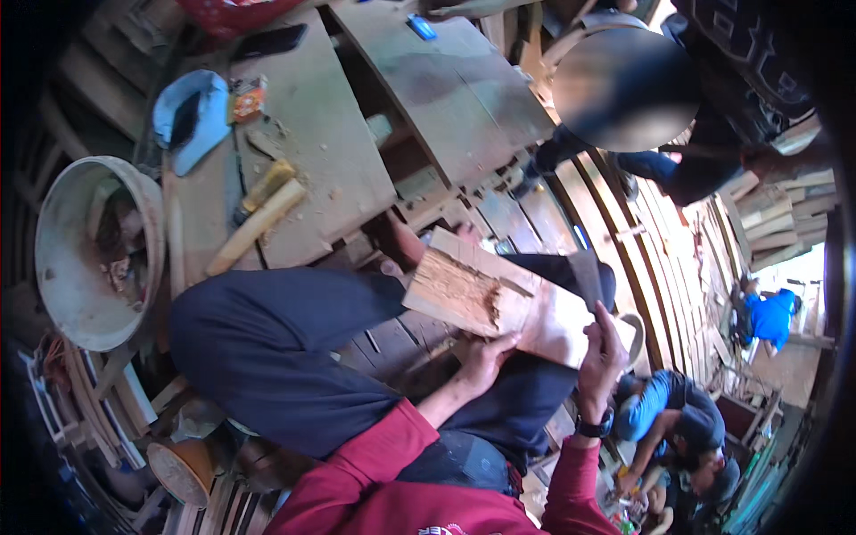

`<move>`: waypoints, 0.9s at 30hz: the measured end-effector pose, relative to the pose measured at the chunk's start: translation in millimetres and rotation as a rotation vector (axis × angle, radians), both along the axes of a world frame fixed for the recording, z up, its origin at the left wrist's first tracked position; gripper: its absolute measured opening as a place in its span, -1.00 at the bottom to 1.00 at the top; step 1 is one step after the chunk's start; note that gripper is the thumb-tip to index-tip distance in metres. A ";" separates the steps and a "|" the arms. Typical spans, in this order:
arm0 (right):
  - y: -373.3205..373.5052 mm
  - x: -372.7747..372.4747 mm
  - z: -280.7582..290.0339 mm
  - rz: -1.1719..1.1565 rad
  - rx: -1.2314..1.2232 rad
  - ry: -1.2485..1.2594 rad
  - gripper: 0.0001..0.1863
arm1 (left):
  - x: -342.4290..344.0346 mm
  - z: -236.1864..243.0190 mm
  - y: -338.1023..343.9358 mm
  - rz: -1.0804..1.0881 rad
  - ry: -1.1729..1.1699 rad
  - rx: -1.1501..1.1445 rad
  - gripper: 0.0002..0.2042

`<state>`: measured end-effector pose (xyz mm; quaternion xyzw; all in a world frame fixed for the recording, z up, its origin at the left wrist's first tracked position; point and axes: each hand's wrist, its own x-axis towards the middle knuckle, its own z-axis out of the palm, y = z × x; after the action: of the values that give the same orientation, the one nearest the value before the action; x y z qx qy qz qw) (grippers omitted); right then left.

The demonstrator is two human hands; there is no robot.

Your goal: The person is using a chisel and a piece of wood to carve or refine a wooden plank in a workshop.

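A pale wooden board (557, 325) lies slantwise across my lap, its left end roughly cut away with a splintered edge. My left hand (481, 366) grips the board's near edge, thumb on top and fingers underneath, partly hidden. At the board's right end, my right hand (604, 357) is closed around a tool with a flat grey blade (587, 278), which points away from me. The handle is hidden in the fingers, so its exact kind does not show. A dark watch is on my right wrist.
Ahead stands a plank bench (303, 134) with a gap. On it are a wooden-handled tool (257, 227), a light-blue cap (201, 147), a phone (272, 42) and a blue lighter (422, 28). A white bucket (62, 303) stands left. Other people (673, 410) sit to the right.
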<state>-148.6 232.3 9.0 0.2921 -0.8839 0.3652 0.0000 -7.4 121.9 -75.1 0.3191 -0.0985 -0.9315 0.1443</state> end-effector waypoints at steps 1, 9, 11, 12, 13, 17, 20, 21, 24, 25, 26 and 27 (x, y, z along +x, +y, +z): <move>-2.4 6.2 6.1 0.025 -0.010 -0.019 -0.60 | 2.9 -7.8 0.1 -0.057 -0.015 -0.091 -0.74; -7.9 39.7 46.4 0.231 0.160 -0.084 -0.63 | 3.5 -18.9 2.8 -0.118 -0.023 -0.083 -0.74; -9.7 42.5 52.0 0.265 0.192 -0.048 -0.66 | 1.9 -13.9 0.4 -0.116 -0.027 -0.094 -0.75; -10.3 42.9 53.9 0.291 0.208 -0.050 -0.67 | 1.4 -11.5 -2.1 -0.128 -0.017 -0.107 -0.77; -12.1 43.7 54.0 0.321 0.227 -0.054 -0.67 | 2.0 -13.5 -3.9 -0.117 -0.015 -0.095 -0.77; -18.6 46.4 55.2 0.429 0.259 0.047 -0.70 | -0.2 -15.4 -8.5 -0.159 0.028 -0.115 -0.72; -25.5 46.2 60.1 0.492 0.307 0.116 -0.66 | -4.2 -14.0 -10.1 -0.153 0.054 -0.130 -0.73; -27.1 45.6 61.8 0.536 0.329 0.157 -0.65 | -5.6 -13.8 -10.1 -0.132 0.083 -0.144 -0.73; -28.5 39.5 67.7 0.669 0.508 0.307 -0.56 | -8.0 -18.6 -10.1 -0.100 0.123 -0.161 -0.74; -32.1 38.6 71.8 0.724 0.563 0.371 -0.57 | -9.3 -20.3 -9.9 -0.097 0.136 -0.167 -0.76; -36.2 38.2 77.3 0.729 0.571 0.377 -0.57 | -10.2 -22.0 -9.5 -0.091 0.142 -0.161 -0.76; -40.6 38.2 83.3 0.770 0.604 0.413 -0.57 | -10.9 -23.8 -9.0 -0.096 0.144 -0.157 -0.78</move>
<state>-110.4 191.6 92.3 0.6483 -0.7601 0.0031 -0.0441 -18.3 112.9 -98.9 0.2343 -0.1755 -0.9472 0.1308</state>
